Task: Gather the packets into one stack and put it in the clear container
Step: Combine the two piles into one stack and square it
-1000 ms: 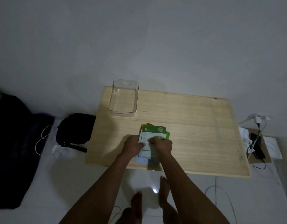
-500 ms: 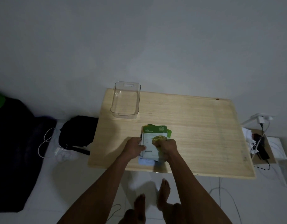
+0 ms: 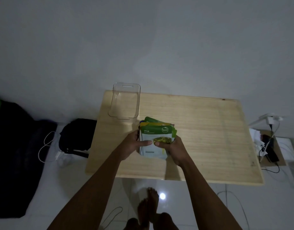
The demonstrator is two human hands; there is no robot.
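A stack of flat packets [image 3: 155, 132] is held between both hands over the front middle of the wooden table [image 3: 201, 130]. The top packet is green and white and reads "Olive"; green and yellow edges of others fan out behind it. My left hand [image 3: 132, 144] grips the stack's left edge, thumb on top. My right hand [image 3: 172, 147] grips its right side, thumb on the olive picture. The clear container [image 3: 124, 101] stands with nothing in it at the table's far left corner, just beyond the stack.
A black bag [image 3: 76, 135] and a white cable [image 3: 46, 146] lie on the floor left of the table. A charger, cables and small items [image 3: 269, 143] sit on the floor at the right. My bare feet [image 3: 148, 211] stand below the table's front edge.
Both hands have drawn the packets together and raised the stack, tilting it up and bringing it closer to the container. More packet edges now show behind the top one.
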